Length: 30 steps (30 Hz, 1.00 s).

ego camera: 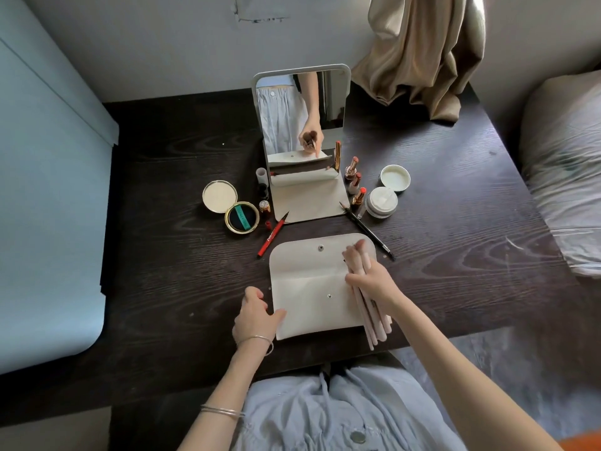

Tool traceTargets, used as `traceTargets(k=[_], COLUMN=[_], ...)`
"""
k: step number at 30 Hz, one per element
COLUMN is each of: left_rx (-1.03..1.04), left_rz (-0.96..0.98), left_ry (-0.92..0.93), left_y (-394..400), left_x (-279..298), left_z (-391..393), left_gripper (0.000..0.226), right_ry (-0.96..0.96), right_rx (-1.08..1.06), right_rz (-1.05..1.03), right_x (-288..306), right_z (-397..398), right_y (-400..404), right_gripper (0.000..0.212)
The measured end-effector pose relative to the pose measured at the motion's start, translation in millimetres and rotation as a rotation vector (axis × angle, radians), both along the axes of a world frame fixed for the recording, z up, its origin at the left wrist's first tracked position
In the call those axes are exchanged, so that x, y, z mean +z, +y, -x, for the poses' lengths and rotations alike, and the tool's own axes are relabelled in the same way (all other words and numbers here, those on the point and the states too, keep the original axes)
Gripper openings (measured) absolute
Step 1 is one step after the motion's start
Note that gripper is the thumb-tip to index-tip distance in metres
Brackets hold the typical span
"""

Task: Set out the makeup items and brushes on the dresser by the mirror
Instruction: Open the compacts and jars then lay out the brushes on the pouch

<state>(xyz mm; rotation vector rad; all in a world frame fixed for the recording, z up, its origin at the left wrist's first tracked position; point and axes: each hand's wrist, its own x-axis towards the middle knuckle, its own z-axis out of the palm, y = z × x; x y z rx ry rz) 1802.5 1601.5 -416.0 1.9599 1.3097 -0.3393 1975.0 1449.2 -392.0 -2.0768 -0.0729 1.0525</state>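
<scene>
On the near table edge, the right hand (370, 278) grips a bundle of pink-handled brushes (369, 315) over the open pouch (312, 288).
Beside it the left hand (255, 315) holds the pouch's left edge, fingers curled. Compact (231, 205), lipsticks (353, 180), cream jar (381, 201) and pencils already lie around the mirror (302, 125); by my judgement only the brushes remain to be set out.

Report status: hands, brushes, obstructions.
Right hand grips brushes over open pouch. Left hand holds pouch edge. Nothing blocking by mirror.
</scene>
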Motion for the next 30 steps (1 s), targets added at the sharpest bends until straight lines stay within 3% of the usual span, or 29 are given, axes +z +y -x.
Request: traceTargets(k=[4, 9, 14, 17, 20, 22, 25, 30], left_rx=[-0.492, -0.818, -0.818, -0.811, -0.666, -0.376, -0.013, 0.128], left_rz=[-0.408, -0.327, -0.29, -0.332, -0.371, -0.102, 0.535, 0.761], left_ry=[-0.013, 0.077, 0.204, 0.217, -0.1, -0.292, -0.377, -0.407], left_y=[-2.6, 1.8, 1.2, -6.5, -12.6, -17.7, -21.0, -22.3], left_x=[13.2, 0.7, -5.5, 1.8, 11.8, 26.2, 46.3, 58.1], left_z=[-8.0, -22.2, -30.7, -37.1, -44.6, -51.6, -61.9, -58.8], left_gripper=[0.079, 0.1, 0.104, 0.092, 0.041, 0.021, 0.021, 0.022], right_ry=[-0.055, -0.047, -0.068, -0.064, 0.123, 0.278, 0.383, 0.514], right_rx=[0.053, 0.116, 0.14, 0.142, 0.0, -0.036, 0.011, -0.041], right_rz=[0.064, 0.1, 0.164, 0.121, -0.078, -0.243, -0.349, -0.416], right_x=[-8.2, -16.1, -11.9, -9.4, 4.8, 14.7, 24.8, 25.2], right_z=[-6.0, -1.4, 4.7, 4.0, 1.5, 1.1, 2.3, 7.5], right_y=[-1.8, -3.7, 5.2, 7.1, 8.9, 11.6, 16.1, 20.2], right_gripper=[0.063, 0.082, 0.067, 0.061, 0.032, 0.017, 0.019, 0.011])
